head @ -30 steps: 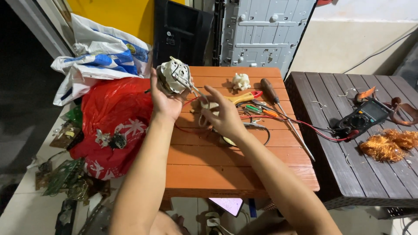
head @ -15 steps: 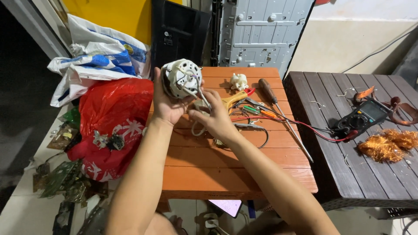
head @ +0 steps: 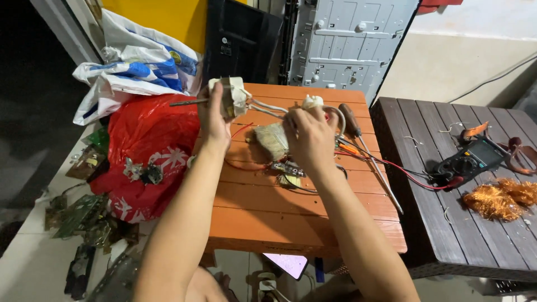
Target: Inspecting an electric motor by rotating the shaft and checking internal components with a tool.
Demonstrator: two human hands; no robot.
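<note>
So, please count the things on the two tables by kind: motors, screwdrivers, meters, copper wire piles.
Motors: 1, in the left hand, motor
Screwdrivers: 1
Meters: 1
Copper wire piles: 1
Total: 4

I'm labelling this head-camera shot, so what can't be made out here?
- Front of the small motor: covered by the left hand.
- What the right hand holds: its back hides the grip.
- Small parts under the right hand: too small to identify.
- Meter dial setting: too small.
</note>
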